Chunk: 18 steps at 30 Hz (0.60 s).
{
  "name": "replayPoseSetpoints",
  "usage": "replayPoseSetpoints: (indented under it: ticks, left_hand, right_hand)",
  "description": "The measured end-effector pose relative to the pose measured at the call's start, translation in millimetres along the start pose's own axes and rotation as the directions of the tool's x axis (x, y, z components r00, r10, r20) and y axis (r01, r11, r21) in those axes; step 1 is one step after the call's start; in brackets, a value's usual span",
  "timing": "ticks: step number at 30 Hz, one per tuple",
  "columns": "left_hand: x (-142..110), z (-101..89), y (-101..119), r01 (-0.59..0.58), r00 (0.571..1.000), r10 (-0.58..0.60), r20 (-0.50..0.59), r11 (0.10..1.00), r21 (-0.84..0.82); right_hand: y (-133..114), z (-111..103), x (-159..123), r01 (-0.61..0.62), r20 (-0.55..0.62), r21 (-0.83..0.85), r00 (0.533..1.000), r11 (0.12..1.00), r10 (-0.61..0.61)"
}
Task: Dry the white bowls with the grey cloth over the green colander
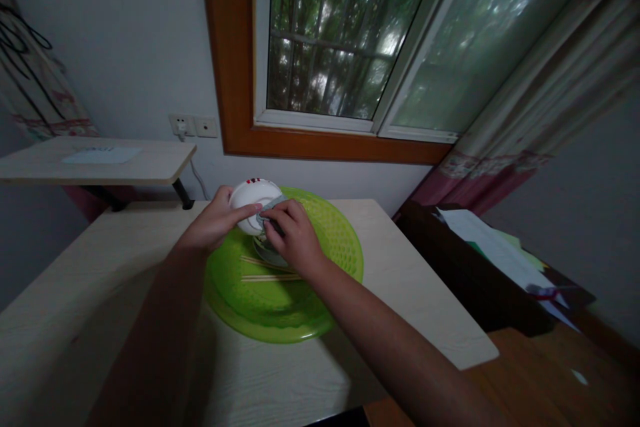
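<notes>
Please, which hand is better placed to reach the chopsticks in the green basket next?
Probably the right hand: it is closer to the chopsticks and holds only what looks like a grey cloth, while the left hand supports the white bowl.

A home, from its patterned curtains

Window full of greenery, kinda dim in here

From where I'm standing: orange-brown wooden frame, pink-hemmed curtain beside it, white plug in the wall socket, paper on the raised shelf, loose sheets on dark furniture.
</notes>
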<state>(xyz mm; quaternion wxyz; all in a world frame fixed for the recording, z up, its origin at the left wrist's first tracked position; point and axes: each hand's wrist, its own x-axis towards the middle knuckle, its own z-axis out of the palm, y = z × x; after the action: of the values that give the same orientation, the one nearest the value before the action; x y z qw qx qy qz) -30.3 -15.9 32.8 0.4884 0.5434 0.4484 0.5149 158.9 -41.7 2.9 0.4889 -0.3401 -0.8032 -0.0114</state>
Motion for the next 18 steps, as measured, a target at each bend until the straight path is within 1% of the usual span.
replayPoseSetpoints:
  ticks: [3,5,9,13,18]
  left_hand:
    - [-0.9,2.5,0.2,0.038,0.999,-0.038,-0.011,0.996,0.085]
    - [0.0,3.9,-1.0,0.028,1.0,-0.028,0.006,0.999,0.037]
    - [2.2,4.9,-2.8,0.041,0.998,-0.035,0.048,0.992,-0.117]
    - [2.9,4.5,-2.0,0.082,0.994,-0.062,0.094,0.971,-0.226]
    - [3.2,5.0,-4.1,0.069,0.993,-0.044,0.105,0.968,-0.242]
  right_hand:
    - [0.0,-2.0,1.4,-0.024,-0.038,-0.031,0.999,0.999,0.023]
    - [-0.9,-3.3,2.0,-0.058,-0.063,-0.05,0.996,0.997,0.055]
    - [-2.7,-5.0,2.3,-0.102,-0.075,-0.068,0.992,0.992,0.096]
    - [-2.6,-4.7,1.5,-0.078,-0.05,-0.049,0.996,0.996,0.075]
    - [-3.5,-3.0,0.3,0.004,0.006,-0.009,1.0,1.0,-0.004]
